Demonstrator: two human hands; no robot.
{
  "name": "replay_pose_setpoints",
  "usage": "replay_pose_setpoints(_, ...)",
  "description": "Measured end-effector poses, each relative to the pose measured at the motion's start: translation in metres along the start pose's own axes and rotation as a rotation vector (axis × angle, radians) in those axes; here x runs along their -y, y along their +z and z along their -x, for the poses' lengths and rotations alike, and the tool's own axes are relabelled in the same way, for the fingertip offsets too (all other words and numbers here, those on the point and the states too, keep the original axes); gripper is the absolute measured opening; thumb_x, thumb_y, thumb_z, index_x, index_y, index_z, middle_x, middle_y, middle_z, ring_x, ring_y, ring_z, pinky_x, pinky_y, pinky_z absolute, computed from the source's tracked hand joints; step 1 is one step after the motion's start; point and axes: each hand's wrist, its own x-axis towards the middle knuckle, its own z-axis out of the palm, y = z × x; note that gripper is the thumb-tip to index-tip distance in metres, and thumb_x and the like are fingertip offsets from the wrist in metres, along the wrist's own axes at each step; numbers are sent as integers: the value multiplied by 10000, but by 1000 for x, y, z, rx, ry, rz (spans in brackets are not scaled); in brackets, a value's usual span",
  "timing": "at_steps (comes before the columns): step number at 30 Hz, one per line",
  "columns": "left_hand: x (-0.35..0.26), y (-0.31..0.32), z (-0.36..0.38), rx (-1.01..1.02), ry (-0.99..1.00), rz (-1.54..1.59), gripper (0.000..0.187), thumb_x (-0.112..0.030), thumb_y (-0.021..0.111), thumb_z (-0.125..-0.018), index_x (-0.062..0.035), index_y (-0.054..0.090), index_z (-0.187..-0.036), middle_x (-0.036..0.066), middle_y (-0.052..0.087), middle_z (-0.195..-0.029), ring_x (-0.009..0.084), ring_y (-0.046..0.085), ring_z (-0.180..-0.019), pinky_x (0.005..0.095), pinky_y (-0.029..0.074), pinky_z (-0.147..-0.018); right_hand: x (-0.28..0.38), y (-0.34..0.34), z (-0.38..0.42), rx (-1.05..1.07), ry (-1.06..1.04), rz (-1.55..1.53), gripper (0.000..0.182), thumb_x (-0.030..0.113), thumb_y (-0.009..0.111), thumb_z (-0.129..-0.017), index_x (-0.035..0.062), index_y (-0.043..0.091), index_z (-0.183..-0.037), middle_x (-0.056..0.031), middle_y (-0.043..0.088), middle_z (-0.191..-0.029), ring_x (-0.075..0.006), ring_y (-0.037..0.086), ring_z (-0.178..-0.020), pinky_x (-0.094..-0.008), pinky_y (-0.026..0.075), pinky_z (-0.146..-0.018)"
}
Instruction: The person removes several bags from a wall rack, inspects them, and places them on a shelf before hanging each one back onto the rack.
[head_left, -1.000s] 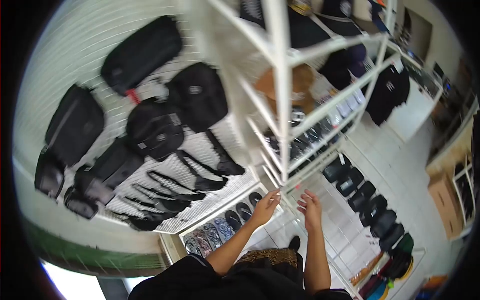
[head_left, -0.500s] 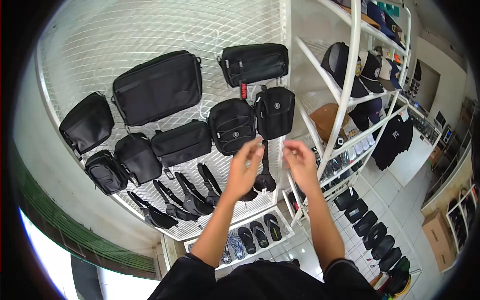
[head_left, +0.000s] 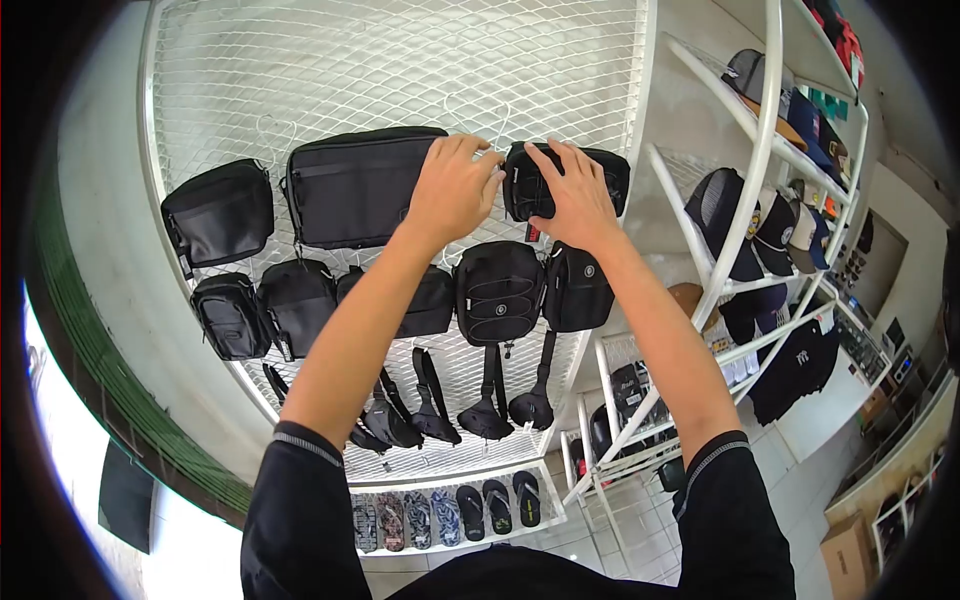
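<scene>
A black rectangular waist bag (head_left: 617, 180) hangs at the upper right of a white wire-mesh panel. My right hand (head_left: 575, 198) is in front of it, fingers spread across its face and thumb low, beside a small red tag (head_left: 532, 232). My left hand (head_left: 452, 192) is raised between this bag and a large black bag (head_left: 350, 195), covering the large bag's right end. Its fingers are bent, with a gap to the thumb, and nothing shows in them. Below hang a black backpack-style bag (head_left: 500, 292) and a small black pouch bag (head_left: 580, 295).
More black bags (head_left: 228, 215) hang at the left, and sling bags (head_left: 432, 400) hang lower down. Flip-flops (head_left: 445, 515) line a low shelf. To the right stands a white metal rack (head_left: 745, 215) with caps (head_left: 715, 205). A cardboard box (head_left: 847, 560) is on the floor.
Both hands have risen from beside the small pouch bag to the top row. My right hand now covers the waist bag's front. The view has shifted, and the bags sit further right in it.
</scene>
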Motion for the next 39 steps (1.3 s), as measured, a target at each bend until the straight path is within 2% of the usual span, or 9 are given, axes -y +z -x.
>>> replay_pose_setpoints(3, 18, 12, -12, 126, 85, -201, 218, -186, 675, -880, -78, 699, -1068, 117, 609, -1187, 295, 516, -1183, 443, 370, -1036, -7, 1, -9, 117, -13, 16, 1183, 359, 931, -530, 202, 318, -1530, -190, 397, -1472, -379, 363, -1380, -541, 326, -1087)
replay_pose_setpoints(8, 35, 35, -16, 253, 43, -354, 297, -220, 704, -860, -108, 695, -1135, 116, 585, -1250, 292, 467, -1278, 499, 313, -1112, -11, 4, -6, 168, -58, 68, 1283, 359, 956, -473, 214, 272, -1549, -192, 379, -1485, -382, 354, -1388, -552, 324, -1094)
replay_pose_setpoints(11, 37, 47, -17, 344, 52, -330, 362, -259, 726, -843, -170, 672, -1190, 127, 558, -1305, 303, 456, -1297, 524, 297, -1115, -12, 7, -2, 164, -28, 137, 1386, 370, 965, -455, 201, 166, -1575, -190, 327, -1523, -386, 325, -1408, -569, 301, -1122)
replay_pose_setpoints(16, 34, 61, -14, 325, -24, -384, 355, -291, 713, -860, -182, 675, -1196, 122, 567, -1276, 294, 449, -1309, 541, 269, -1126, -9, 10, -1, 185, -33, 161, 1417, 367, 972, -446, 170, 142, -1578, -186, 286, -1543, -393, 305, -1420, -576, 300, -1122)
replay_pose_setpoints(18, 34, 63, -14, 290, -22, -391, 261, -258, 715, -838, -164, 727, -1081, 128, 598, -1216, 278, 460, -1295, 514, 255, -1132, -10, 9, -1, 184, -23, 153, 1432, 356, 977, -433, 172, 140, -1580, -187, 289, -1542, -395, 304, -1420, -577, 301, -1121)
replay_pose_setpoints(24, 38, 59, -13, 224, -29, -314, 281, -395, 705, -858, -205, 732, -1064, 107, 610, -1147, 259, 504, -1227, 505, 239, -1156, -21, 6, -3, 206, -95, 194, 1470, 337, 982, -400, 167, 123, -1581, -177, 313, -1529, -381, 325, -1411, -556, 338, -1094)
replay_pose_setpoints(30, 38, 61, -13, 181, -42, -306, 299, -392, 711, -846, -180, 701, -1056, 72, 595, -1083, 237, 526, -1155, 503, 272, -1131, -26, 3, -9, 254, -146, 344, 1435, 308, 976, -436, 170, 122, -1581, -153, 344, -1515, -330, 381, -1367, -481, 394, -1031)
replay_pose_setpoints(35, 40, 66, -10, 112, -32, -288, 335, -380, 727, -831, -157, 682, -1076, 66, 603, -1047, 229, 537, -1127, 487, 299, -1106, -27, 2, -10, 241, -165, 380, 1457, 316, 977, -396, 180, 143, -1582, -150, 374, -1493, -318, 400, -1340, -440, 389, -1024)
replay_pose_setpoints(39, 40, 68, -11, 92, -27, -325, 330, -390, 717, -837, -165, 680, -1076, 65, 606, -1040, 225, 542, -1112, 475, 310, -1094, -28, 5, -9, 166, -144, 331, 1422, 353, 951, -411, 203, 158, -1582, -157, 393, -1468, -323, 418, -1313, -480, 382, -1013)
